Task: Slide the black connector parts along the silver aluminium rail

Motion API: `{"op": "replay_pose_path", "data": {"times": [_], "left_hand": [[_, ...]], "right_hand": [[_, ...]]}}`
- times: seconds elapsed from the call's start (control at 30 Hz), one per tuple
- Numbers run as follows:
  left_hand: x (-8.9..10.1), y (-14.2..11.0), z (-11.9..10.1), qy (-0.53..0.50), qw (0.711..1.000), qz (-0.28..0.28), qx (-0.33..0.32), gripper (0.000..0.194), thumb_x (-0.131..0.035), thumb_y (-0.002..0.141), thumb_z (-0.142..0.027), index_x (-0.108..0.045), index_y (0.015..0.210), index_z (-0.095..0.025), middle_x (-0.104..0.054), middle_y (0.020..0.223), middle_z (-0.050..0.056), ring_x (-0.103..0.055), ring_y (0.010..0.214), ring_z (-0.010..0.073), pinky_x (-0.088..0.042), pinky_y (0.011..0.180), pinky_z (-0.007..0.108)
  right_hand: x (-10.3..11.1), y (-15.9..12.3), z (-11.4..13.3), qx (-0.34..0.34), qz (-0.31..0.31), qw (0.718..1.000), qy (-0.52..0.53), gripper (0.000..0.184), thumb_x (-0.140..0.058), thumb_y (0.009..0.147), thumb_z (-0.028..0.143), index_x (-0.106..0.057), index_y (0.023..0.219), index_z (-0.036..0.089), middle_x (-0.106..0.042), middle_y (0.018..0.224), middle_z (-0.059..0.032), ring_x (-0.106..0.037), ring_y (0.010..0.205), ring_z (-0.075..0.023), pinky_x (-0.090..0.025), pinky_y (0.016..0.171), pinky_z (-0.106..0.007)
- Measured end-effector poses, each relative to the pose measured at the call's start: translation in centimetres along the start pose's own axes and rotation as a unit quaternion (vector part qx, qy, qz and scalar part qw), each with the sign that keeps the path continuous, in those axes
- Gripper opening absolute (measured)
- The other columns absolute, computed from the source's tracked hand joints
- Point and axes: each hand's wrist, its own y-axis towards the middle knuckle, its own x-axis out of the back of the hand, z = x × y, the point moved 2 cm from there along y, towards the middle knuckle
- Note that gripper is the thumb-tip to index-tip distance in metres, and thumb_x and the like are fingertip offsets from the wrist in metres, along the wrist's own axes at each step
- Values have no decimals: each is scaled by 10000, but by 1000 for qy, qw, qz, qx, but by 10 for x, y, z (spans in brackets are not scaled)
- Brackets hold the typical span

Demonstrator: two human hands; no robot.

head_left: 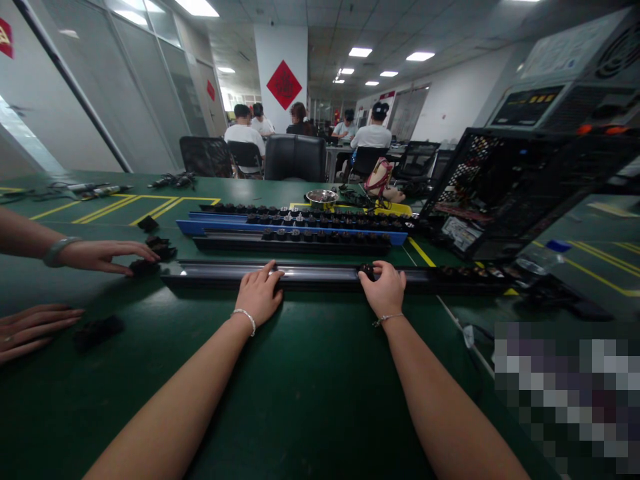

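Observation:
A long black rail [320, 275] with a shiny channel lies across the green table in front of me. My left hand [257, 295] rests on it left of the middle, fingers stretched over the channel and holding nothing. Farther right, my right hand [386, 291] has its thumb and fingers closed around a small black socket module [367, 269] at the channel; the fingers hide part of it. More black modules [467, 272] sit in a row at the rail's right end. Behind it, shorter black and blue rails [220, 227] carry rows of similar modules.
At the left, a co-worker's hand [100, 256] touches loose black modules [145, 268]; another hand [35, 328] lies near a dark module [99, 331]. An open computer case [480, 193] stands at right. A metal dish [322, 196] sits behind the rails. People sit beyond.

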Motion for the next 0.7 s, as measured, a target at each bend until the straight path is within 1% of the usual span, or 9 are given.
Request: {"op": "replay_pose_path", "data": {"times": [0.3,0.47,0.7], "left_hand": [[-1,0,0,1,1000,-2,-2,400,-494,798,-319,-535,1191,-254,-413,1419,54,-491,1155,248,-332,968,407],[-1,0,0,-1,1000,-1,0,404,-493,798,-319,-533,1195,-255,-413,1418,54,-495,1149,248,-331,969,409],[0,-1,0,2,1000,1,1,398,-495,796,-318,-537,1187,-253,-410,1423,52,-504,1137,248,-334,964,411]], "right_hand": [[-3,-2,1,45,-6,999,10,268,-584,741,361,-573,928,169,-652,862,-75,-577,872,-234,-296,977,-458],[-5,-2,5,80,12,997,16,217,-569,765,365,-594,866,175,-649,851,-88,-561,836,-240,-391,847,-399],[-6,-3,6,87,18,996,18,223,-566,778,382,-612,849,175,-649,848,-88,-551,841,-247,-411,797,-378]]}}
